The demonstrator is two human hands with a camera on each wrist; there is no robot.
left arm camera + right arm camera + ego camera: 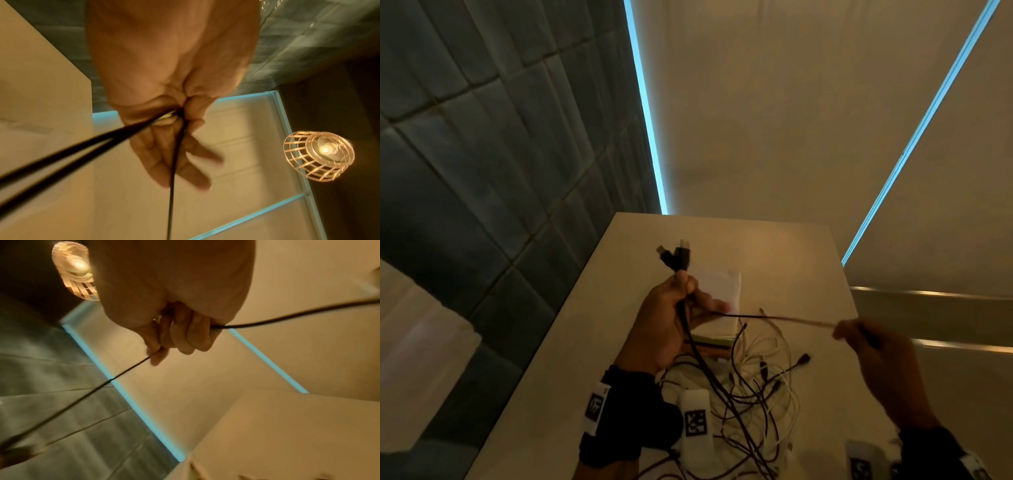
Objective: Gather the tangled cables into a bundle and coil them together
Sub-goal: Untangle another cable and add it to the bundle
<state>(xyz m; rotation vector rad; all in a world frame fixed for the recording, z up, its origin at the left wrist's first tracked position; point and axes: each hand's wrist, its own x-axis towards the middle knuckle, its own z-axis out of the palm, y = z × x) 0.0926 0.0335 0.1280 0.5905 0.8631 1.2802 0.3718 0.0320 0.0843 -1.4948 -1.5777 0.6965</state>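
Thin, light, floppy cords; likely to snag and knot where crossed, so best taken near the plug ends and drawn out one strand at a time. Black plug ends (675, 257) upright above left hand (669, 320), fingers (185, 164) partly extended, thumb and forefinger clamped on the black cables (690, 334). One thin dark strand (777, 318) stretched taut across to right hand (866, 346), fingers (185, 337) curled and pinched on it. Rest of the tangle (753, 397), black and white cords looped over each other, loose on the pale surface (599, 335) just beside a white pad (722, 291). Gathering barely begun.
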